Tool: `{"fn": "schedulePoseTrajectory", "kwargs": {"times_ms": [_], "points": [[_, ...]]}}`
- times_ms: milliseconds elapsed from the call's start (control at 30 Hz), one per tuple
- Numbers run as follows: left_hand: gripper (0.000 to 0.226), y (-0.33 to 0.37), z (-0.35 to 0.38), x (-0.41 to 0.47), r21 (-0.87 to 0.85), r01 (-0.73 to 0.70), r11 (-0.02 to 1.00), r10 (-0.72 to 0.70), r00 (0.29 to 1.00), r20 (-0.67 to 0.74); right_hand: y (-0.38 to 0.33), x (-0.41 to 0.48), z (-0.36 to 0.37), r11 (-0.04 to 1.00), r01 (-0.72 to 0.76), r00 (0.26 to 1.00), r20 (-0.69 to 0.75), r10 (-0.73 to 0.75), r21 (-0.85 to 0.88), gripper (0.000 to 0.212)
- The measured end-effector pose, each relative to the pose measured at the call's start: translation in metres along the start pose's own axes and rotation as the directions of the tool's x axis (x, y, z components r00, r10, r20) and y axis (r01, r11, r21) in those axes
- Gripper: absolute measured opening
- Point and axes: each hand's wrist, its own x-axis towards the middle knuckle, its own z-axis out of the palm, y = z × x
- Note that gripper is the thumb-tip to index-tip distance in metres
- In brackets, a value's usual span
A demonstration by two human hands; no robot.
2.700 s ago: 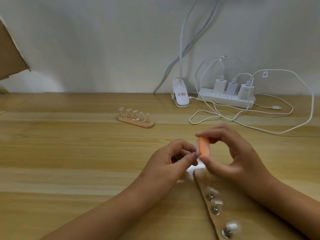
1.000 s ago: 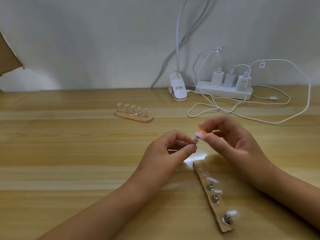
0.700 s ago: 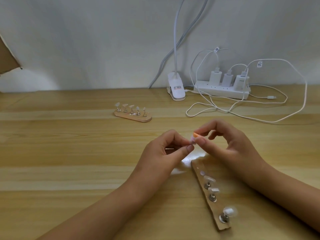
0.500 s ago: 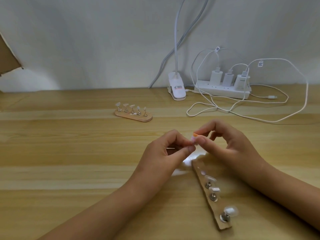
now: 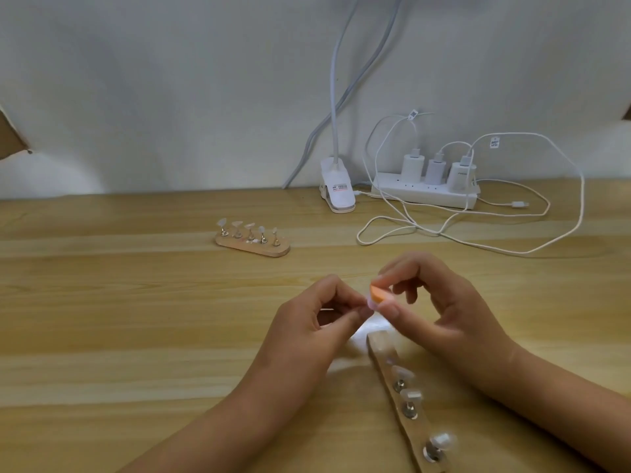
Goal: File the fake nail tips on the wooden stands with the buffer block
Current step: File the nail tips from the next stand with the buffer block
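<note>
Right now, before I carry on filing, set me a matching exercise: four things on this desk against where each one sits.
Things:
1 buffer
2 far stand
3 near stand
4 power strip

Places:
A against the wall
B pinched in the right hand
C standing alone, farther off
D nearest the camera, lower right

Pairs: 1-B, 2-C, 3-D, 4-A

The desk (image 5: 136, 336) is pale, smooth grained wood. Both nail stands, far (image 5: 252, 246) and near (image 5: 403, 404), are matt wood with shiny metal posts (image 5: 409, 409). The power strip (image 5: 426, 194) is glossy white plastic.
</note>
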Motion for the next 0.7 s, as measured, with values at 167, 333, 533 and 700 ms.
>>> {"fn": "schedulePoseTrajectory", "kwargs": {"times_ms": [167,333,533,700], "points": [[0.010,-0.0013,0.0012,-0.0001,-0.008,0.005,1.000,-0.005,1.000,-0.018,-0.0002,-0.0007,-0.0004,0.998,-0.057,0.998,0.003,0.057,0.028,0.021],[0.014,-0.0029,0.0028,0.0005,-0.025,0.000,1.000,0.000,1.000,-0.028,-0.0016,-0.0005,-0.0002,0.996,-0.094,0.995,0.018,0.094,-0.006,0.021],[0.012,-0.0058,0.0021,0.0000,0.002,0.018,1.000,-0.018,0.999,-0.038,-0.0006,-0.0009,0.0009,0.997,-0.080,0.997,0.013,0.081,-0.012,0.020],[0.008,-0.0037,0.0002,-0.0018,-0.005,0.013,1.000,-0.013,1.000,-0.028,-0.0002,0.0001,0.0010,0.996,-0.091,0.996,0.027,0.091,0.010,0.024]]}}
